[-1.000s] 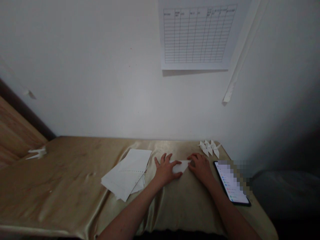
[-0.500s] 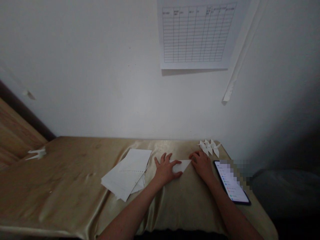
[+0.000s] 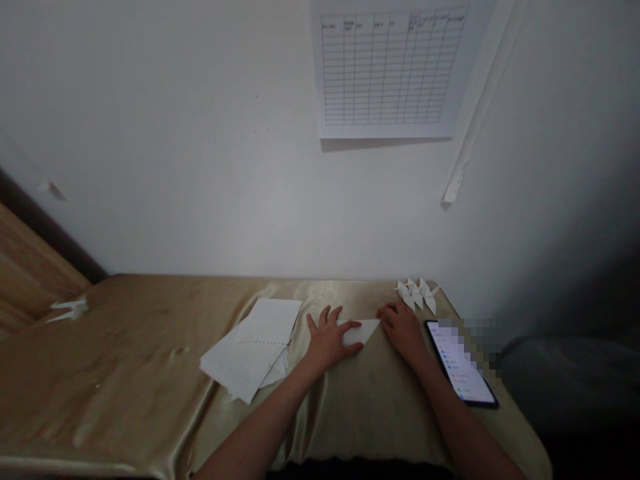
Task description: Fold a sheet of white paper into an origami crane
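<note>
A folded white sheet of paper (image 3: 363,331), triangular in its visible part, lies flat on the cloth-covered table (image 3: 370,400). My left hand (image 3: 327,339) rests on the left part of the paper with its fingers spread, covering that side. At the paper's right corner, my right hand (image 3: 400,328) has its fingertips bunched together on the tip. Those fingers are closed, and the corner runs beneath them. Just behind my right hand stand several small folded paper cranes (image 3: 417,295) in a cluster.
Left of my hands lies a loose stack of white paper sheets (image 3: 255,347). A lit phone (image 3: 460,367) sits near the table's right edge. More folded white paper (image 3: 70,309) is at the far left. A printed table (image 3: 385,73) hangs on the wall.
Both hands keep almost the same place on the folded paper. The whole view has shifted very slightly; nothing has been picked up or let go.
</note>
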The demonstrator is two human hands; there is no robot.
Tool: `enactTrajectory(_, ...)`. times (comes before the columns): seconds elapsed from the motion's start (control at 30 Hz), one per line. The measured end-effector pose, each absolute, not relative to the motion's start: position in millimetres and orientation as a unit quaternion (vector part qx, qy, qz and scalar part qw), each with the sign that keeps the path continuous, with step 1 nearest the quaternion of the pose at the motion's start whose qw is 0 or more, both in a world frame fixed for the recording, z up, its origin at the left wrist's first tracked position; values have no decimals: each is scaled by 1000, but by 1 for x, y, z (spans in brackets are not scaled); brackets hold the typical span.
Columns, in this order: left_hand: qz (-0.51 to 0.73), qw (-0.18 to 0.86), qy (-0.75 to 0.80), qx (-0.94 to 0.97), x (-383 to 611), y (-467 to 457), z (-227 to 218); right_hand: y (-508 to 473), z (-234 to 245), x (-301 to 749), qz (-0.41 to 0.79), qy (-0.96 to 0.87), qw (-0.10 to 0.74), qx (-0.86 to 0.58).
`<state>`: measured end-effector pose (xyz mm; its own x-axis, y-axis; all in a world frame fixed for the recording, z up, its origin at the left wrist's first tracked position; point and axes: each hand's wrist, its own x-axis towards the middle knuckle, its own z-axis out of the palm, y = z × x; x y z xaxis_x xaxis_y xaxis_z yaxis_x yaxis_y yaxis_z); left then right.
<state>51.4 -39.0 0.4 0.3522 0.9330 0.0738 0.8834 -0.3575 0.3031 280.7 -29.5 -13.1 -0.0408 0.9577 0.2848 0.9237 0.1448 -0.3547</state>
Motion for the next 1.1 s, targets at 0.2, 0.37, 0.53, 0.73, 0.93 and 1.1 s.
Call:
enactTrajectory(0.2, 125, 103, 555, 816, 51, -38, -2, -29, -14, 281, 50, -719, 250, -646)
enactTrajectory(0.37, 122, 107, 551, 819, 50, -39, 0, -31, -14, 282, 67, -728, 250, -635)
enactTrajectory(0.53, 98, 120, 542, 826, 45, -36, 4, -33, -16, 280, 75, -726, 237, -641)
enactTrajectory(0.73, 75, 140, 540, 827, 42, -35, 9, -40, -18, 270, 65, -725, 214, -651)
enactTrajectory(0.93, 75, 140, 541, 826, 42, -37, 11, -46, -26, 261, 39, -723, 186, -664)
enactTrajectory(1.1, 70, 144, 537, 828, 41, -35, 8, -47, -30, 261, 38, -727, 175, -662)
